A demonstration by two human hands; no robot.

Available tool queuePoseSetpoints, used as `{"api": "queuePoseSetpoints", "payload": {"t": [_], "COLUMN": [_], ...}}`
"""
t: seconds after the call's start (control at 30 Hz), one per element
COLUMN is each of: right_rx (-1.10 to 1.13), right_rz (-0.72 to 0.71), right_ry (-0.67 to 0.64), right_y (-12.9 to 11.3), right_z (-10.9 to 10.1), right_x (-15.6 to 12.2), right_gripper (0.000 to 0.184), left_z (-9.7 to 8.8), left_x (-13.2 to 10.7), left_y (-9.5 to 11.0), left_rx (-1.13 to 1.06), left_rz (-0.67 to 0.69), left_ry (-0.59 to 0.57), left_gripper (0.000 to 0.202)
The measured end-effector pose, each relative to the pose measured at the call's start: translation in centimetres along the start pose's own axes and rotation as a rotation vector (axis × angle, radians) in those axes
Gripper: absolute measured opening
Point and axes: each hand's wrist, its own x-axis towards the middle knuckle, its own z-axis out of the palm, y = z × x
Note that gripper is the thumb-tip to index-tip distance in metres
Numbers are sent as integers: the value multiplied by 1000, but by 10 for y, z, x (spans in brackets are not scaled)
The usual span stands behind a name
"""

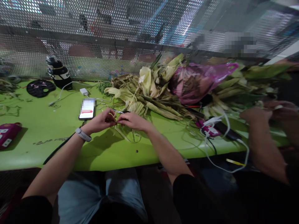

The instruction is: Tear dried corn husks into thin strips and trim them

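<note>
In the head view, my left hand (104, 120), with a pale watch (83, 134) on its wrist, pinches a thin strip of corn husk (121, 134). Facing it, my right hand (133, 120) closes its fingertips on the same strip. Loose ends hang below the fingers over the green table (112, 155). A small dark and silvery item (120, 112) shows just behind my fingertips; its kind is unclear. Right behind my hands lies a heap of dry corn husks (130, 96). A lit phone (87, 109) rests close to my left hand.
A purple plastic bag (193, 82) sits among the husks. White cables (227, 155) trail from a power strip (210, 127) past the table's edge. At right, a co-worker's hands (257, 115) are blurred. A black bottle (58, 73) and purple box (9, 134) stand left.
</note>
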Motion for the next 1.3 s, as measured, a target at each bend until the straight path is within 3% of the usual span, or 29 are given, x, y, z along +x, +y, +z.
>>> {"api": "queuePoseSetpoints", "payload": {"t": [0.13,0.23,0.33,0.43,0.5,0.6,0.7,0.77,0.83,0.97,1.1,1.3], "right_rx": [-38,-46,28,155,271,450,607,689,739,728,665,563], "right_rz": [12,70,137,189,195,189,201,214,225,236,229,153], "right_ry": [13,84,221,406,502,597,653,659,663,663,632,650], "right_y": [1,-1,1,8,13,16,14,12,10,10,8,5], "right_z": [4,7,10,15,19,25,31,35,40,49,53,53], "right_x": [0,1,4,7,10,15,19,21,23,25,23,21], "right_gripper": [12,14,16,17,19,20,23,25,26,25,24,22], "left_z": [2,-1,-3,-3,1,13,27,36,43,53,56,55], "left_x": [0,0,0,-2,-3,-5,-3,1,5,9,8,8], "left_y": [-1,2,7,12,14,14,9,4,1,-1,3,5], "left_rx": [77,124,279,508,612,622,540,353,31,-526,-718,-777], "left_rz": [19,29,96,260,370,386,160,11,-89,-181,-227,-170], "left_ry": [32,133,402,719,796,627,454,472,463,492,581,618], "left_gripper": [29,36,45,35,26,13,22,36,46,47,32,21]}}
